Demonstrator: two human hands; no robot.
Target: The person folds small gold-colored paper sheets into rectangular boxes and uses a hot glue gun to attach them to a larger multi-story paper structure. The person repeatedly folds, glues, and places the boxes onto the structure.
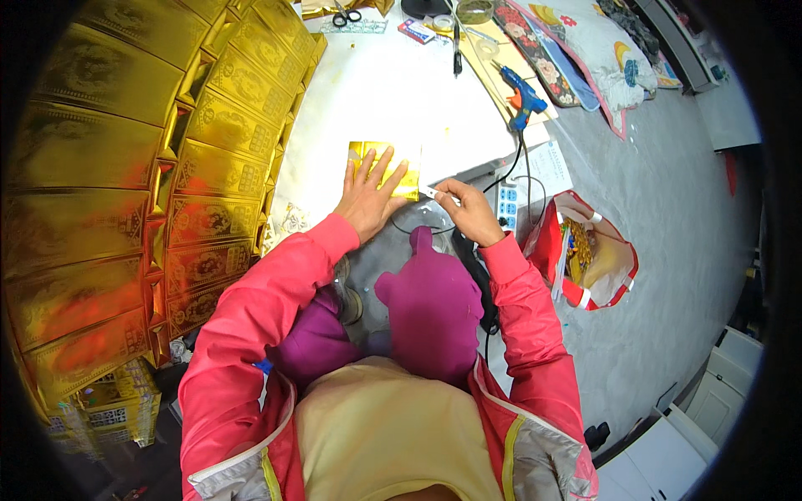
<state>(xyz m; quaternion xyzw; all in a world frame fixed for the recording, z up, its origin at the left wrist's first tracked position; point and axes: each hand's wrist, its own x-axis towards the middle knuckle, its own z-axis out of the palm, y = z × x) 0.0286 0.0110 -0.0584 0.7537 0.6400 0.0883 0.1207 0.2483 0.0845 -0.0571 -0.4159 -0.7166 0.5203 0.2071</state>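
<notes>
My left hand (371, 194) lies flat with spread fingers on a small sheet of shiny gold foil card (358, 150) near the front edge of the white table. Closed in a pinch, my right hand (470, 212) grips a small white flat tool (428, 192), whose tip is by the lower right corner of the gold card. Its exact kind is too small to make out, and the fingers hide part of it.
Stacked gold embossed boxes (221, 163) rise on the left. A blue glue gun (525, 98), black-handled scissors (345, 16) and a pen (457, 58) lie on the white table (368, 92). A power strip (507, 207) and a red-rimmed bag (612, 250) are at right.
</notes>
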